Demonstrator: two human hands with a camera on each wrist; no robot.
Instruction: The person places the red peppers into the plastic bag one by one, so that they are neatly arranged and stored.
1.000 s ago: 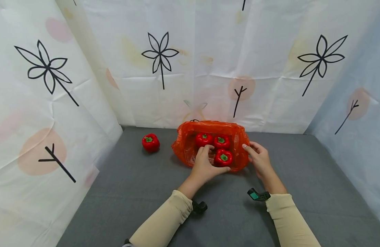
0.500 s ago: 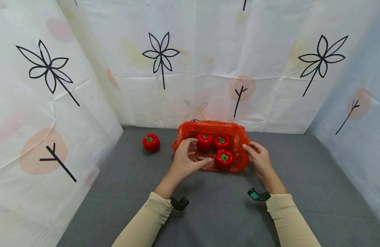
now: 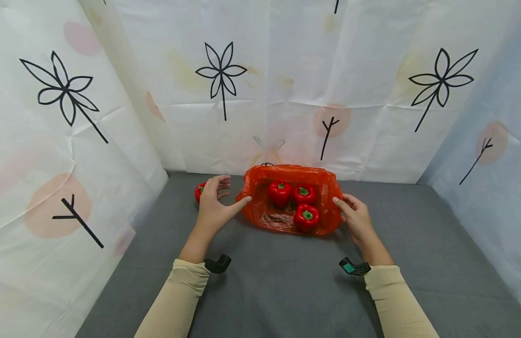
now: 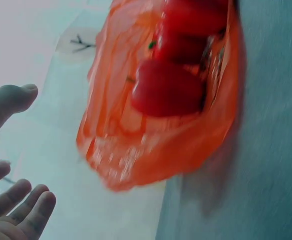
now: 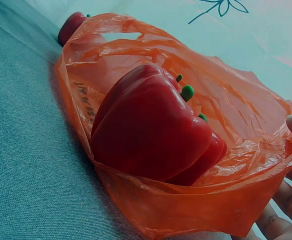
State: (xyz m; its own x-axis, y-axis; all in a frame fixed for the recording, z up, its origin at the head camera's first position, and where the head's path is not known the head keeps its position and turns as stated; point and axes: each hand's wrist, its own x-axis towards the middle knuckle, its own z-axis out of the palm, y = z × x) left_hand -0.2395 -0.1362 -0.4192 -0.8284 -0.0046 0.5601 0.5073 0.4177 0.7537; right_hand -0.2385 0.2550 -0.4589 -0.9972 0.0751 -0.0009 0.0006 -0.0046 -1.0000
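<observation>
An orange plastic bag (image 3: 260, 213) lies with its mouth open on the grey cloth, and three red bell peppers with green stems sit inside, the nearest one being this bell pepper (image 3: 306, 217). My right hand (image 3: 356, 219) pinches the bag's right rim between thumb and fingers, as the bag edge (image 5: 281, 150) in the right wrist view also shows. To the left of the bag, my left hand (image 3: 213, 206) is spread, thumb apart from the fingers, holding nothing. It partly hides another bell pepper (image 3: 199, 191) standing alone on the cloth.
Grey cloth (image 3: 277, 291) covers the table. White patterned fabric walls (image 3: 285, 84) rise behind and on both sides. Black wrist straps (image 3: 218, 264) sit at both cuffs.
My left hand has drawn back out of the bag and moved left to the lone bell pepper. The right hand keeps its grip on the bag's rim, and the three peppers stay inside.
</observation>
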